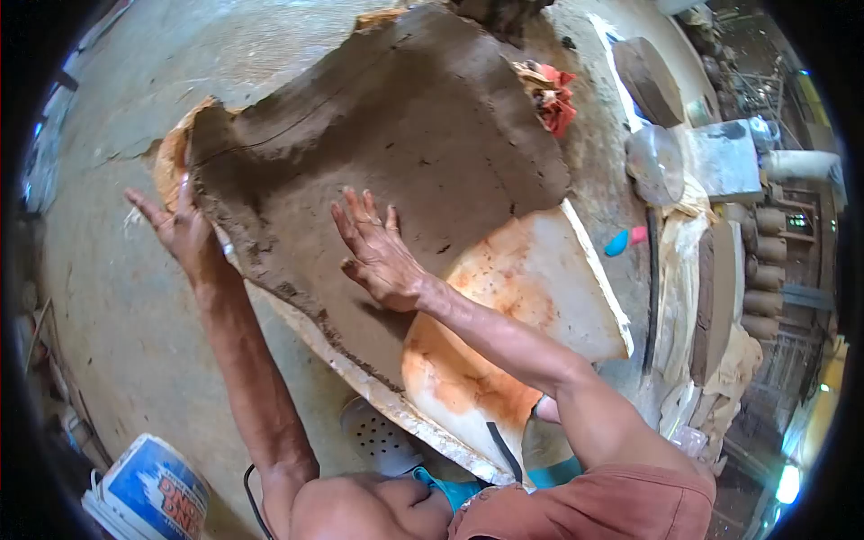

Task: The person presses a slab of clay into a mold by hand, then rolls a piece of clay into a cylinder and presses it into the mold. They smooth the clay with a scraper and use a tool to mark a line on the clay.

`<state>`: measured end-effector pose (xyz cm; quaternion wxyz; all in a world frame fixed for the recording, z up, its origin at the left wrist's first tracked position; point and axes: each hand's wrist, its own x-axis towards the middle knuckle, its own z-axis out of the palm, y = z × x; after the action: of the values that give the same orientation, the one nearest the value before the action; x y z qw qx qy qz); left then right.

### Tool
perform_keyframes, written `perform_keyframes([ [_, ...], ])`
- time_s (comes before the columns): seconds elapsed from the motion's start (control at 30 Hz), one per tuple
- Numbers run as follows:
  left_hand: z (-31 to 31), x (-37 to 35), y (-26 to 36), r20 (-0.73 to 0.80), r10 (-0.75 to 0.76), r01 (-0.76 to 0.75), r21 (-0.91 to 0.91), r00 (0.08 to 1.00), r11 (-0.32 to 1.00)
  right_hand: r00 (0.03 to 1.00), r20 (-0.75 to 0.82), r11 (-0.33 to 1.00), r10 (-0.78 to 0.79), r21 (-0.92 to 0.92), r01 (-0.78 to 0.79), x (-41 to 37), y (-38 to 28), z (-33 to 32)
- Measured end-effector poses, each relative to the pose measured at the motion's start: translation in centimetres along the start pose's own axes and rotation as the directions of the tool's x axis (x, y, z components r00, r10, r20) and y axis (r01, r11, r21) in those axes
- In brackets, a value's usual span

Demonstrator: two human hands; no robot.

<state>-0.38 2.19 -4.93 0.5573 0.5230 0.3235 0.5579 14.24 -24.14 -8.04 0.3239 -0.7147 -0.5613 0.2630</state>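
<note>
A wide slab of wet brown clay (360, 171) lies draped in a large shallow mould (549, 270), whose pale, orange-stained inner face shows at lower right. My right hand (382, 256) is open, palm down over the middle of the clay, with fingers stretched out. It appears to touch the surface. At the left rim, my left hand (191, 236) is open beside the clay's edge, one digit up against the rim and the others pointing outward. A thin crack runs across the clay's upper left part. The clay's near edge is ragged along the mould's rim.
A blue and white bucket (157, 490) stands at lower left. A red crumpled cloth (553, 99) lies by the clay's upper right. Blue (616, 243) and pink small pieces, a round clay block (648, 81) and a grey box (724, 157) are on the right. A grey clog (378, 436) shows below.
</note>
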Motion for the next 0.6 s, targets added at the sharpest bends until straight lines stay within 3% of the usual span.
perform_keyframes([
  [0.03,0.3,0.0,0.6,-0.01,-0.077,0.076,-0.029,0.997,0.997,1.0,-0.003,1.0,0.005,-0.018,-0.005,0.5,-0.6,-1.9],
  [0.07,1.9,-0.3,2.6,-0.14,0.059,-0.018,0.274,0.988,0.962,0.984,-0.057,0.957,-0.169,-0.249,0.15,1.0,-1.1,-3.8],
  [0.1,1.5,-0.8,2.5,-0.135,0.051,-0.012,0.279,0.989,0.96,0.938,-0.074,0.846,-0.339,-0.459,0.27,1.1,-0.9,-5.2],
  [0.13,1.1,-1.2,2.8,-0.077,0.034,-0.01,0.292,0.996,0.956,0.942,0.008,0.748,-0.336,-0.606,0.272,1.0,1.9,-6.3],
  [0.17,1.4,-0.7,3.0,-0.02,0.035,-0.028,0.292,0.999,0.956,0.938,-0.003,0.739,-0.348,-0.617,0.272,0.4,4.2,-6.6],
  [0.23,1.7,0.5,3.0,-0.081,0.091,-0.062,0.306,0.993,0.95,0.969,0.031,0.637,-0.245,-0.748,0.185,0.8,6.7,-7.2],
  [0.27,1.3,0.2,2.7,-0.136,0.105,-0.053,0.343,0.985,0.938,0.972,-0.095,0.83,-0.215,-0.542,0.13,0.4,6.8,-6.8],
  [0.3,1.6,0.1,2.6,-0.139,0.103,-0.051,0.339,0.985,0.94,0.972,-0.093,0.827,-0.215,-0.547,0.131,0.4,5.7,-7.5],
  [0.37,1.8,-0.6,2.7,-0.083,-0.043,0.045,0.024,0.996,0.999,0.877,0.104,0.676,-0.469,-0.597,0.432,-0.6,3.5,-8.2],
  [0.4,1.2,-0.4,2.1,-0.09,-0.001,0.019,0.19,0.996,0.982,0.892,0.191,0.56,-0.409,-0.719,0.411,-0.7,5.4,-10.8],
  [0.43,1.8,-0.5,3.1,-0.096,0.013,0.005,0.186,0.995,0.983,0.886,0.192,0.549,-0.422,-0.723,0.418,-0.9,6.4,-11.6],
  [0.5,3.8,-1.3,5.2,-0.114,0.044,-0.017,0.228,0.992,0.974,0.964,0.015,0.773,-0.267,-0.593,0.224,-0.5,7.2,-12.1],
  [0.53,3.3,-1.1,4.3,-0.114,0.04,-0.016,0.209,0.993,0.978,0.952,0.035,0.673,-0.305,-0.699,0.242,-0.8,6.7,-11.9],
  [0.57,2.7,-0.6,3.3,-0.121,0.049,-0.025,0.195,0.991,0.981,0.948,0.038,0.66,-0.315,-0.71,0.248,-0.2,6.6,-12.6],
  [0.6,2.2,-0.6,3.2,-0.098,-0.009,0.014,0.056,0.995,0.998,0.884,0.16,0.567,-0.44,-0.713,0.412,-0.3,6.3,-12.7],
])
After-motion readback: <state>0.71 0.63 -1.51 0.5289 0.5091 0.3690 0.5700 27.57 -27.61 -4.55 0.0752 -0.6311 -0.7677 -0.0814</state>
